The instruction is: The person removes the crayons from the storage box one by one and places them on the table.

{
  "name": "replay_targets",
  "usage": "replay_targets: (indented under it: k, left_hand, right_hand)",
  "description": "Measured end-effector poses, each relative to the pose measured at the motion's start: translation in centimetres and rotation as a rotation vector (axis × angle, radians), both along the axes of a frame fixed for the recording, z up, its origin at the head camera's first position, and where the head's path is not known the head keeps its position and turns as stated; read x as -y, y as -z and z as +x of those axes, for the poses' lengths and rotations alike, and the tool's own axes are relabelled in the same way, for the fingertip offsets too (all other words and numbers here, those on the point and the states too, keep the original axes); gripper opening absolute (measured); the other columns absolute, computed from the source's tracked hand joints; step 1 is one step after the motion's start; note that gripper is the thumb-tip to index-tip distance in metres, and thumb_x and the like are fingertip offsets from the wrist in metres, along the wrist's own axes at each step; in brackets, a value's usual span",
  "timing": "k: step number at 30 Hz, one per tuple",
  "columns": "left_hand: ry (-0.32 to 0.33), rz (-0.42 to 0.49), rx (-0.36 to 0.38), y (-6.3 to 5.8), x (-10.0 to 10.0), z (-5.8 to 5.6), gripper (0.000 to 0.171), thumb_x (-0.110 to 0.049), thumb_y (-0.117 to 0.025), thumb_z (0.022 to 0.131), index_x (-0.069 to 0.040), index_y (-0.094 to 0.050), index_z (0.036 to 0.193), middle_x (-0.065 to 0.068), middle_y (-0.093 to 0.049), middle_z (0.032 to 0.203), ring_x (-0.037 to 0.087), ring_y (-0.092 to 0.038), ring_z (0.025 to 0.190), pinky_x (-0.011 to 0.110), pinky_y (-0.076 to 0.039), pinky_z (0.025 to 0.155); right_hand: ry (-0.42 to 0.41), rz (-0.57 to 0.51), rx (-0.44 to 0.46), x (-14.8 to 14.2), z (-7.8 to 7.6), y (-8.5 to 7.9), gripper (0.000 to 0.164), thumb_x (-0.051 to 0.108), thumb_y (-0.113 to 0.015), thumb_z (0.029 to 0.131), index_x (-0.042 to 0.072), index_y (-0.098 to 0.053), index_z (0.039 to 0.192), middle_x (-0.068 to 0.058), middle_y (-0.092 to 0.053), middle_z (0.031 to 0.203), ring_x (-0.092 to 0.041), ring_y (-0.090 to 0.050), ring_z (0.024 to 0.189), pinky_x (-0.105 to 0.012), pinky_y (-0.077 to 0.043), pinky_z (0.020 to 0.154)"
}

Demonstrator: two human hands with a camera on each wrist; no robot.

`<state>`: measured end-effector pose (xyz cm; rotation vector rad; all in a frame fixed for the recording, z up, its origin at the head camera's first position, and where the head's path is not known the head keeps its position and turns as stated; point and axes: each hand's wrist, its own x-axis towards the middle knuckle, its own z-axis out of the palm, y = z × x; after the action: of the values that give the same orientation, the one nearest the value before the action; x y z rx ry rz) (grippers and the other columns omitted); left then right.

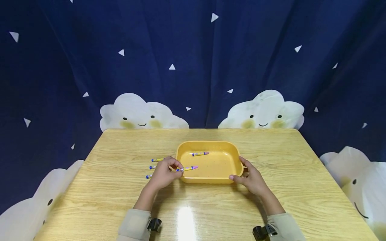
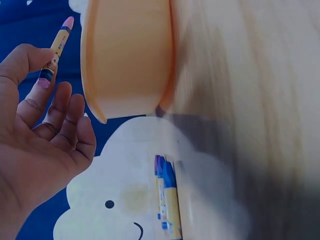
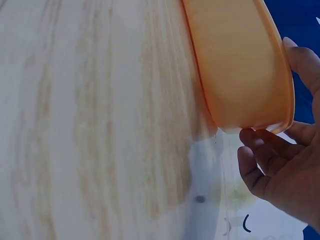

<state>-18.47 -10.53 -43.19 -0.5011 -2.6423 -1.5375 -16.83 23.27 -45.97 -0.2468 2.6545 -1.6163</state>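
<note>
The bench (image 1: 301, 180) is running wide to both sides of the yellow-orange tray (image 1: 211, 180), with wood grain extending towards its slanting left and right edges. Its straight far edge is lying behind the tray, with the dark blue curtain (image 1: 193, 47) hanging beyond. The tray's rounded rim is standing up all round its floor, and the right hand (image 1: 253, 179) is gripping the right end, its thumb lying at the near corner and its index finger along the side.

The left hand (image 1: 164, 172) is pinching a crayon (image 1: 189, 168) between thumb and fingertip, its other fingers curling loosely. The held crayon is sitting over the tray's left part, its long axis running nearly sideways, with the tip pointing right and slightly away. It is showing a yellow printed wrapper, dark blue bands and a pink tip.

A second crayon (image 1: 200, 154) is lying farther back inside the tray, running almost parallel, its pink tip also pointing right. Three more crayons (image 1: 152, 167) are resting on the bench left of the tray, their blue ends pointing left and the hand hiding their other ends.
</note>
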Motion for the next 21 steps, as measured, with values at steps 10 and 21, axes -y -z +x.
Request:
replay_targets:
  k: [10,21]
  left_hand:
    - [-0.028,0.025,-0.009,0.8,1.3,1.0,0.014,-0.004,-0.072,0.071,-0.016,-0.067,0.078,-0.003,-0.057,0.084,0.018,-0.053,0.083,0.031,-0.043,0.066]
    - [-0.056,0.066,0.0,2.2,3.9,2.5,0.018,0.001,-0.072,0.072,-0.015,-0.067,0.078,-0.001,-0.058,0.084,0.019,-0.054,0.081,0.029,-0.046,0.067]
  right_hand:
    - [0.006,-0.03,0.007,0.0,-0.1,0.2,0.092,0.025,-0.078,0.076,-0.002,-0.023,0.144,-0.024,-0.039,0.133,-0.037,-0.051,0.105,-0.031,-0.049,0.072]
    - [0.003,-0.04,0.013,0.1,0.0,0.0,0.092,0.025,-0.079,0.076,0.0,-0.024,0.145,-0.023,-0.039,0.134,-0.036,-0.052,0.105,-0.032,-0.048,0.074]
